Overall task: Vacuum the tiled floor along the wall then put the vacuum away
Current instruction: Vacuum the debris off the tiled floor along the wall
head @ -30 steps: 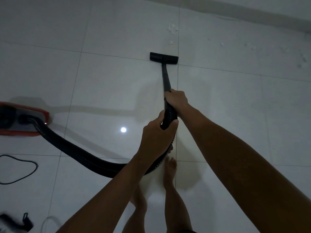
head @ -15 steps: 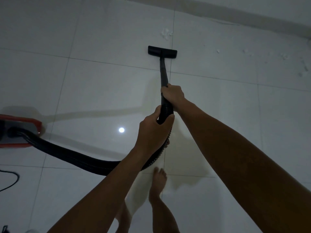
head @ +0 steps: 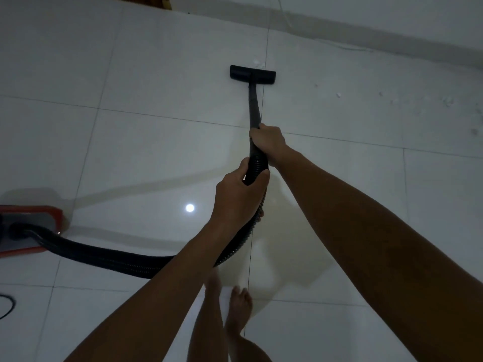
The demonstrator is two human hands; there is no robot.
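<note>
right hand (head: pixel 268 141): our fingers clenched on wand (head: pixel 254 105)
left hand (head: pixel 239 197): clenched on hose (head: pixel 109 258)
nozzle (head: pixel 252 75): flat on floor (head: pixel 156 74), near wall (head: pixel 392 11)
vacuum (head: pixel 28 226): far left
crumbs (head: pixel 448 100): right of nozzle

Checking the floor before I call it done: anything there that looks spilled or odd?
Yes. Small white bits lie scattered on the tiles along the wall, right of the nozzle, not yet picked up. A few sit just beyond the nozzle. Both hands hold the wand.
</note>
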